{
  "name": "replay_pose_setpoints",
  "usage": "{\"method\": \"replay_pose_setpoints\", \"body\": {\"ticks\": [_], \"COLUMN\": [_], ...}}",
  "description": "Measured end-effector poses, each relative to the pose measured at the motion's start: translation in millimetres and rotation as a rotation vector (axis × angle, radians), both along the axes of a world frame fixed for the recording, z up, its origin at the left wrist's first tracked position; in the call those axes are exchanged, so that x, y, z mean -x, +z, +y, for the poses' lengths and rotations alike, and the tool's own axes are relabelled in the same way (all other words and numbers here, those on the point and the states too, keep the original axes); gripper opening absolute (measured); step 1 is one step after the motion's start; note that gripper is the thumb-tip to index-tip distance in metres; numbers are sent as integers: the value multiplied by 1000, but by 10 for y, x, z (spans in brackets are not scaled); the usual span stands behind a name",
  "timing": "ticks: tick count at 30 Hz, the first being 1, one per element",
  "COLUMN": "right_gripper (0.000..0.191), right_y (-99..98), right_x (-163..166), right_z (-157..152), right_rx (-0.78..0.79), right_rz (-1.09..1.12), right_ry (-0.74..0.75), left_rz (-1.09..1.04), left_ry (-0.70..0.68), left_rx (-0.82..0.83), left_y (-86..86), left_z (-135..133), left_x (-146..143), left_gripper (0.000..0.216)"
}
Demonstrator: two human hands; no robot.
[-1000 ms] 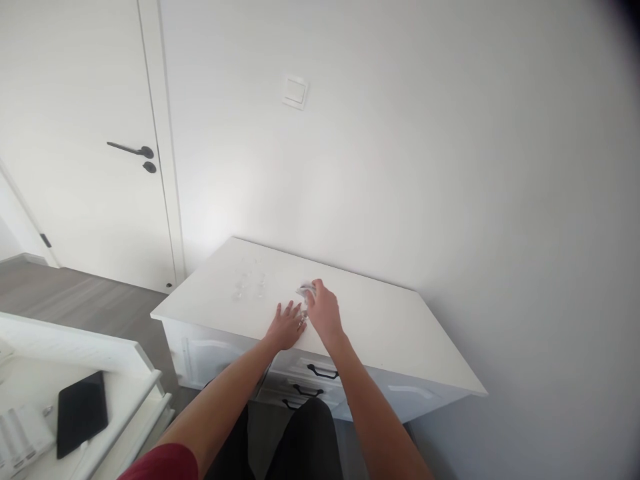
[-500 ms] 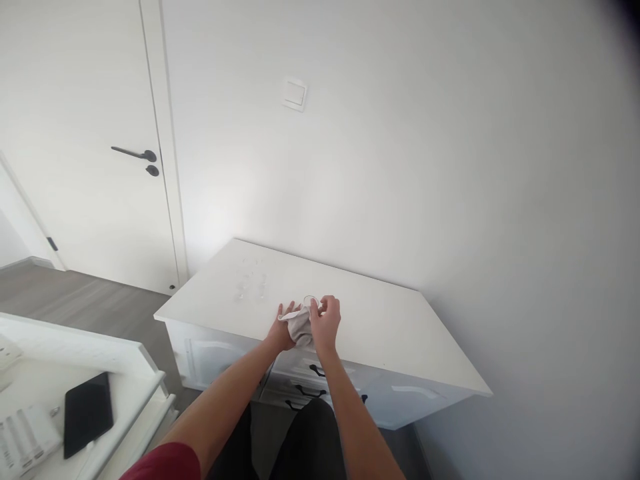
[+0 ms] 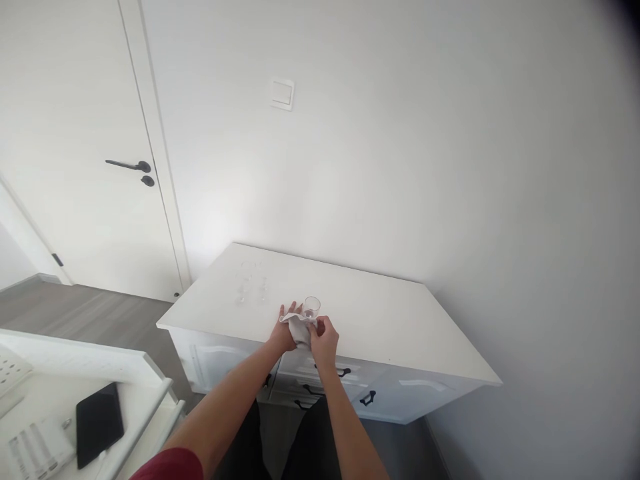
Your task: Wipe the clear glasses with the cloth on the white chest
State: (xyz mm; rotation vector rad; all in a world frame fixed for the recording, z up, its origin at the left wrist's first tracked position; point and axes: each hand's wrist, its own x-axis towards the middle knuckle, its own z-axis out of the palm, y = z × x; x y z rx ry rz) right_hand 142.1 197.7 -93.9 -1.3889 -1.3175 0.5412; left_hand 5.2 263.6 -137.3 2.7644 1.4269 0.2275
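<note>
My left hand [image 3: 283,333] holds a light grey cloth [image 3: 299,329] above the front edge of a white dresser [image 3: 380,320]. Close beside it, my right hand [image 3: 325,339] grips the lower part of a small clear glass [image 3: 311,307], whose rim rises above the cloth. The cloth lies against the glass between both hands. Several more small clear glasses [image 3: 251,288] stand on the dresser top to the left, apart from my hands.
The dresser stands against a white wall with a light switch [image 3: 282,93]. A white door [image 3: 75,153] with a dark handle is at the left. At the lower left, a white shelf carries a black tablet [image 3: 99,423].
My left hand lay flat on the dresser; it now holds the cloth. My right hand has brought the glass from the dresser top back to the cloth near the front edge.
</note>
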Motion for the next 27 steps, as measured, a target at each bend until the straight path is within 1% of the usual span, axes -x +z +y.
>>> {"method": "replay_pose_setpoints", "body": {"ticks": [1,2,3,5,6,7,9,10,11,12,13,15,16,17,19,20,21,23,25,27], "right_gripper": [13,14,17,20,22,23,22,20,18,15,11,4,6,11,17,17,17,23,28,29], "right_y": [58,133,223,419,508,578,634,614,566,498,423,301,273,273,348,409,476,603,711,809], "right_x": [-66,-149,-246,-470,-589,-704,-903,-977,-1032,-1068,-1090,-1115,-1131,-1155,-1226,-1264,-1292,-1281,-1144,-887], "right_z": [2,5,9,16,20,23,23,15,0,-24,-57,-146,-193,-236,-297,-310,-312,-285,-233,-179], "right_rx": [15,7,-21,-80,-75,-38,81,140,204,266,328,429,443,429,358,308,254,150,26,-86], "right_rz": [-100,-200,-290,-416,-429,-393,-190,-26,182,402,601,894,986,1053,1170,1198,1182,1051,830,526], "right_ry": [-16,-35,-58,-124,-157,-185,-282,-314,-306,-254,-166,45,112,143,145,118,68,-58,-182,-239], "left_rz": [9,6,-11,-69,-97,-117,-132,-132,-131,-131,-131,-131,-129,-128,-123,-121,-120,-120,-121,-121], "left_ry": [-4,0,14,58,82,102,115,117,119,120,119,111,106,105,109,114,120,126,124,123], "left_rx": [4,5,3,-7,-12,-17,-26,-33,-38,-42,-45,-50,-52,-55,-56,-54,-51,-47,-47,-45], "left_y": [17,29,34,26,15,1,-28,-41,-51,-59,-64,-64,-61,-55,-42,-35,-30,-23,-19,-11], "left_z": [-3,-4,-3,3,8,15,29,36,42,46,48,47,44,40,30,26,23,17,13,9], "left_x": [-8,-18,-32,-66,-83,-98,-119,-124,-127,-127,-125,-121,-118,-117,-116,-118,-120,-125,-131,-133], "left_gripper": [93,94,89,70,59,53,52,53,54,55,55,57,58,58,58,57,56,55,54,54]}}
